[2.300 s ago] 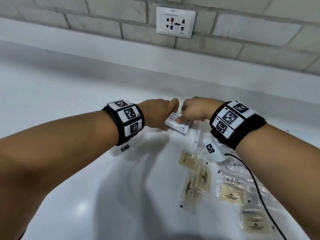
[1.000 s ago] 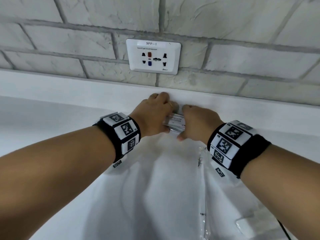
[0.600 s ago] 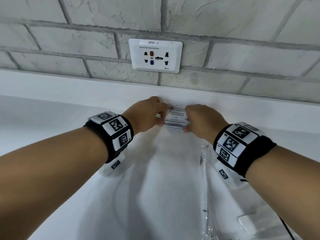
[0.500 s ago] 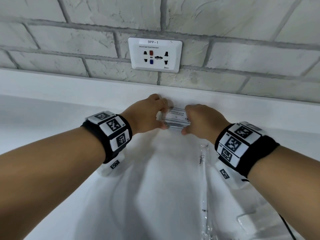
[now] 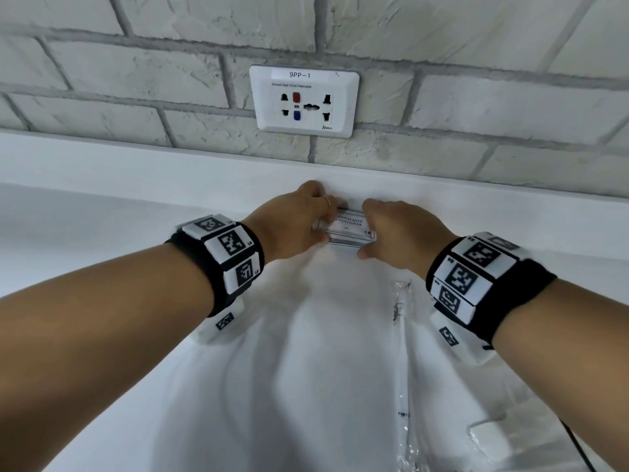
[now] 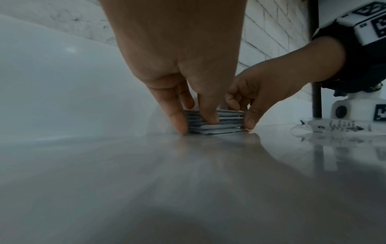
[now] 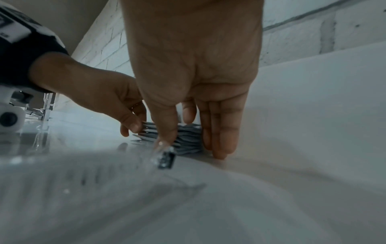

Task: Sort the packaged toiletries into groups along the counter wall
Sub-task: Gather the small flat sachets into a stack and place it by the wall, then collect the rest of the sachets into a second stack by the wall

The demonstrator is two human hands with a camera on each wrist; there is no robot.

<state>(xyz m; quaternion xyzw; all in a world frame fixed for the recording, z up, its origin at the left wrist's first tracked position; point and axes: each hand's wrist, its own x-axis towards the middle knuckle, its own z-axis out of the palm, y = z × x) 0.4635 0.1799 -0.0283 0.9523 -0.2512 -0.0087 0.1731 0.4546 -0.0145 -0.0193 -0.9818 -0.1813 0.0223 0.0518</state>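
Observation:
A stack of white shampoo-with-conditioner sachets (image 5: 350,229) lies flat on the white counter, right against the low back wall (image 5: 204,172) under the socket. My left hand (image 5: 323,219) holds its left end, with the thumb on the front edge and a finger down its side (image 6: 177,118). My right hand (image 5: 377,229) holds the right end, thumb at the front corner and fingers along the far side (image 7: 219,140). In the left wrist view the stack (image 6: 227,125) rests on the counter. The hands hide both ends of the top sachet.
A long clear-wrapped item (image 5: 401,335) lies on the counter just below my right hand. A white packet in crinkled plastic (image 5: 490,441) and a black cable (image 5: 575,444) sit at the lower right. A wall socket (image 5: 304,100) is mounted above on the brick wall.
Both hands carried the sachet stack from the middle of the counter to the back wall. In the last half second it settled flat there, and the hands stayed on its ends.

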